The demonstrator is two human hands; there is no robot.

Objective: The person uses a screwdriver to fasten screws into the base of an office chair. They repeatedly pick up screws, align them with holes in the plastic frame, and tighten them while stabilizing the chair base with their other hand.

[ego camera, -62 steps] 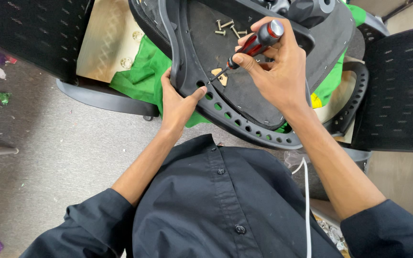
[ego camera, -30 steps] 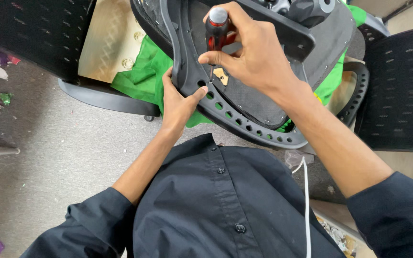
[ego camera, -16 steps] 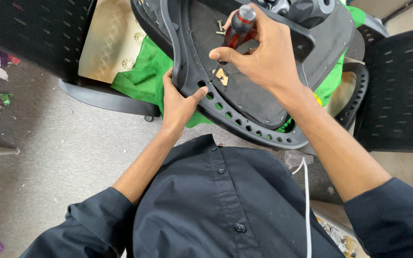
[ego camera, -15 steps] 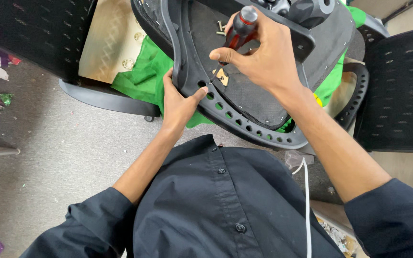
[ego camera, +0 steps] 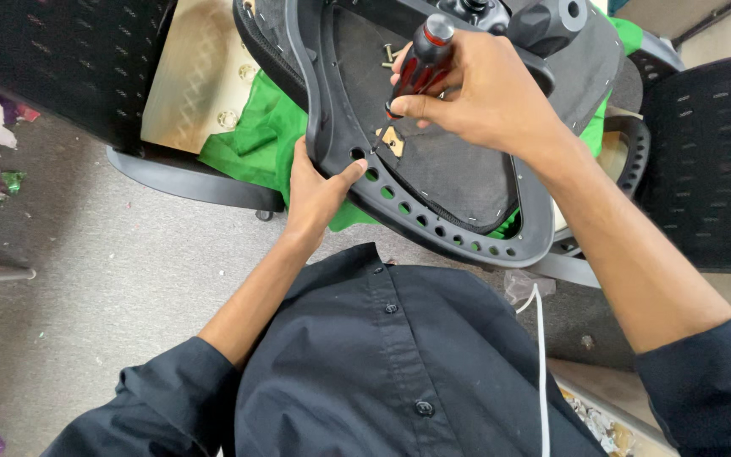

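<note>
Head view: right hand has re-angled the screwdriver, fingers clenched round its handle, tip back down at the seat base. Left hand still clamps the rim, so screw driving is judged to be under way

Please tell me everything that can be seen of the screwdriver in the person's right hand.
The screwdriver has a thick red and black handle, seemingly plastic or rubber, with a grey cap on its end, and a thin dark metal shaft. It is tilted, cap up and to the right, tip pointing down-left toward the rim of the black chair seat, beside a small tan plate. The right hand wraps its handle; the left hand does not touch it.
</note>
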